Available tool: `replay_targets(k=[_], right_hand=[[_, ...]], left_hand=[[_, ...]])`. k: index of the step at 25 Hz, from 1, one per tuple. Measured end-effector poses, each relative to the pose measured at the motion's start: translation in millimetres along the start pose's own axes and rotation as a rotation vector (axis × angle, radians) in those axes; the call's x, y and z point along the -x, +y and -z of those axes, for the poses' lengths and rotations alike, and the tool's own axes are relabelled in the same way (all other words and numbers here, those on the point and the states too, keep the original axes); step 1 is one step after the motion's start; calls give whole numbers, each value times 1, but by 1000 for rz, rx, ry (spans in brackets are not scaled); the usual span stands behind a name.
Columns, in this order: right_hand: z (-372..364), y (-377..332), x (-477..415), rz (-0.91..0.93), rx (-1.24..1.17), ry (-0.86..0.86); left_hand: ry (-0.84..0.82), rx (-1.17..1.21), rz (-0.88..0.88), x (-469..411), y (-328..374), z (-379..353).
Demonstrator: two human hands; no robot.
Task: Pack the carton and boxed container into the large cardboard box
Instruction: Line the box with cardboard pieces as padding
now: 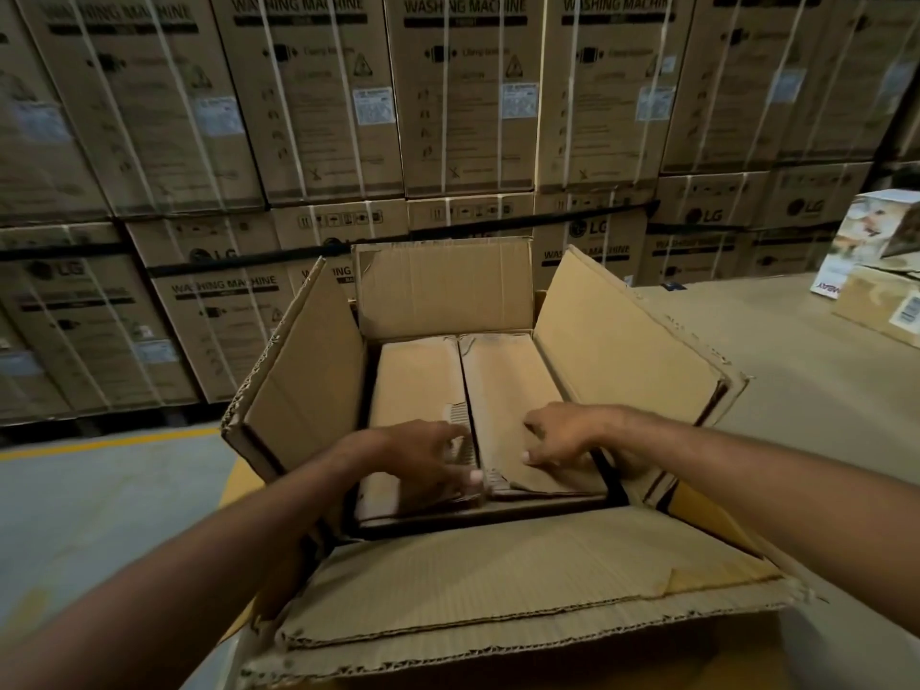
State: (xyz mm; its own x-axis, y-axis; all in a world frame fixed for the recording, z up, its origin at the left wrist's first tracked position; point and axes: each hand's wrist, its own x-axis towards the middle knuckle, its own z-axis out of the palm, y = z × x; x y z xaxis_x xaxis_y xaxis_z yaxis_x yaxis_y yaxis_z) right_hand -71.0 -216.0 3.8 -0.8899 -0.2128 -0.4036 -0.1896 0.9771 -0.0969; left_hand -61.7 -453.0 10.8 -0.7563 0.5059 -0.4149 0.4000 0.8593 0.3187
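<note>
I had the large box straight in front of me, its four flaps standing open. Inside it, two cardboard panels lay side by side, left and right, meeting at a seam down the middle. My left hand rested on the left panel and my right hand on the right one, both at the near end. Behind the box rose a wall of stacked cartons. Far right, a small box stood on another box.

The grey floor, crossed by a yellow line at the left, carries stacked washing-machine cartons along its far side, while a tan surface to the right bears the open large cardboard box and, far right, a white printed box just beside a brown carton.
</note>
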Motion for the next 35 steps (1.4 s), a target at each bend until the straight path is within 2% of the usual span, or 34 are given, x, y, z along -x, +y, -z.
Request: replay_targets(k=[3, 6, 9, 11, 13, 14, 16, 18, 20, 22, 24, 27, 29, 32, 35], right_hand=[[3, -15, -11, 116, -18, 72], [0, -38, -16, 234, -28, 46], [10, -56, -12, 412, -202, 174], [22, -67, -8, 479, -340, 241], [33, -87, -7, 555, -342, 264], [36, -99, -8, 602, -284, 277], [33, -127, -12, 637, -166, 230], [23, -151, -16, 614, -94, 136], [7, -164, -19, 570, -134, 48], [-4, -161, -21, 518, -194, -36], [-6, -149, -19, 437, -92, -100], [-3, -130, -17, 341, 77, -86], [1, -119, -12, 308, 156, -68], [2, -105, -7, 290, 229, -89], [-2, -94, -2, 316, 321, -55]], left_hand=[[155, -69, -107, 3, 15, 0], [217, -215, -98, 13, 19, 3], [309, -320, -53, 37, 18, 19], [430, -408, -30, 60, 17, 37], [564, -631, 54, 87, 8, 55], [571, -746, 123, 99, 1, 62], [465, -826, 281, 117, -8, 65], [338, -818, 383, 130, -14, 52], [329, -819, 389, 133, -18, 42], [435, -797, 370, 130, -22, 42], [575, -728, 386, 122, -25, 46], [738, -549, 444, 105, -27, 44], [780, -402, 474, 97, -27, 46], [737, -283, 470, 94, -32, 55], [670, -376, 515, 102, -28, 53]])
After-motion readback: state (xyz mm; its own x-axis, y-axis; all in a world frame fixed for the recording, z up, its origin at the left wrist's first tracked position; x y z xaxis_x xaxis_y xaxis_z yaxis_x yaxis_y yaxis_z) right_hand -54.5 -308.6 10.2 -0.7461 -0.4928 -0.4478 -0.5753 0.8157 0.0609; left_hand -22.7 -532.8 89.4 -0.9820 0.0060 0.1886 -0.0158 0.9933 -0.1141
